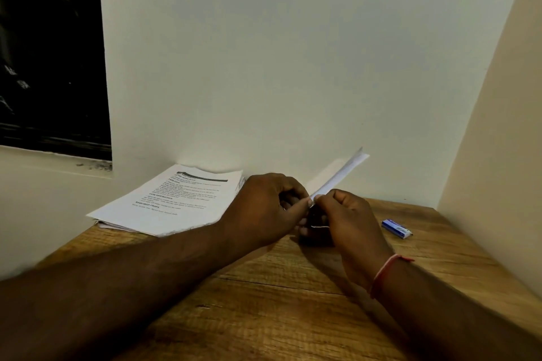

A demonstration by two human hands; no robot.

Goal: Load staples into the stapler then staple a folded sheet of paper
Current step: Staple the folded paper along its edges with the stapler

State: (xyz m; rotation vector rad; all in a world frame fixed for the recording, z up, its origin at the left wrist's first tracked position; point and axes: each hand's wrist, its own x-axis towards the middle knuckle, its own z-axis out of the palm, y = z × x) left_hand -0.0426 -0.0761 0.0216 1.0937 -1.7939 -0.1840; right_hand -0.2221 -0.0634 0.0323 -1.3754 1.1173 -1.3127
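A folded white sheet of paper [341,174] sticks up and to the right from between my two hands. My left hand [264,208] pinches its near end with thumb and fingers. My right hand [349,220] pinches the same end from the right side. Under both hands a dark stapler [315,230] rests on the wooden table [293,302], mostly hidden, with a thin metal strip showing. Which hand holds the stapler I cannot tell. A small blue staple box [396,229] lies on the table to the right of my right hand.
A stack of printed pages [173,202] lies at the table's back left corner against the white wall. A cream side wall [498,141] closes the table on the right. A dark window [50,50] is at the upper left.
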